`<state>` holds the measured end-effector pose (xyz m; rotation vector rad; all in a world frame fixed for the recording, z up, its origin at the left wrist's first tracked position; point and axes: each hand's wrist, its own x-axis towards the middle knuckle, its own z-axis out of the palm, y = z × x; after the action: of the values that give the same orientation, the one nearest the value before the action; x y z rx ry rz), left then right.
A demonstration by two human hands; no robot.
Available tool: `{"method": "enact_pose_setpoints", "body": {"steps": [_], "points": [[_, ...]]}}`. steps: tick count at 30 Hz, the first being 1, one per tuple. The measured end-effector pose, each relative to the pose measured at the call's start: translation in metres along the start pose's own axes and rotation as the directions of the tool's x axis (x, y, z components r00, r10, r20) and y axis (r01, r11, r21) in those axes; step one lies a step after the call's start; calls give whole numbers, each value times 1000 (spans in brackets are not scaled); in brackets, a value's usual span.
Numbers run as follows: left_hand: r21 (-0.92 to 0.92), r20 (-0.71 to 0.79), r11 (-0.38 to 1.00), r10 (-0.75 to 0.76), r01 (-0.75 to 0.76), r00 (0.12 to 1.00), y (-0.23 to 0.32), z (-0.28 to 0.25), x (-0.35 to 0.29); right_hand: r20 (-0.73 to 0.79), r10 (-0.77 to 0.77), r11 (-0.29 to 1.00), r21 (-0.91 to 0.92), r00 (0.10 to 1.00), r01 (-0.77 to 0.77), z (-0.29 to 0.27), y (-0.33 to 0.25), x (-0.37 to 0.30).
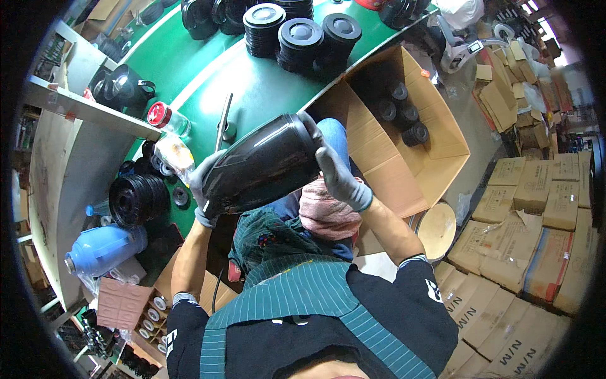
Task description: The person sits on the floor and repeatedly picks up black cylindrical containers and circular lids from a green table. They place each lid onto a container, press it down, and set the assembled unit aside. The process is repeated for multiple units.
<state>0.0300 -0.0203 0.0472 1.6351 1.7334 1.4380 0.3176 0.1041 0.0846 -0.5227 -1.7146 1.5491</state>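
Observation:
A large, glossy black cylindrical shell (265, 165) is held tilted above my lap, its right end higher than its left. My left hand (203, 186), in a grey glove, grips the lower left end, with the fingers partly hidden by the shell. At the upper right end my gloved right hand (339, 172) presses palm and fingers against the rim. Just beyond the shell a metal rod (224, 120) stands up from the green table, beside a small metal cup (228, 131). A jar with a red lid (160, 114) lies left of it.
Stacks of black lids (300, 39) stand on the green table (208, 79). An open carton (435, 164) at the right holds several black round parts. Left are black discs (131, 201) and a blue jug (104, 248). Closed cartons (524, 240) and a round stool (437, 232) stand right.

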Motion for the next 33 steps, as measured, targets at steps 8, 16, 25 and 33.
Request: {"method": "enact_pose_setpoints", "body": {"steps": [8,16,25,33], "points": [[30,9,983,181,-181,984,20,1,6,-60,110,994,30,992,-109,-4,16,-11],[-433,444,757,-293,489,847,-91,5,-62,-12,-177,967,-190,984,171,11,-29,-24],[-413,778,845,133,340,615,-12,16,-39,351,-409,711,-455,842,535,2,-71,-16],[-731,643,14,-320,682,696,-88,30,-62,183,-168,937,-277,969,215,-19,-48,-25]]}}
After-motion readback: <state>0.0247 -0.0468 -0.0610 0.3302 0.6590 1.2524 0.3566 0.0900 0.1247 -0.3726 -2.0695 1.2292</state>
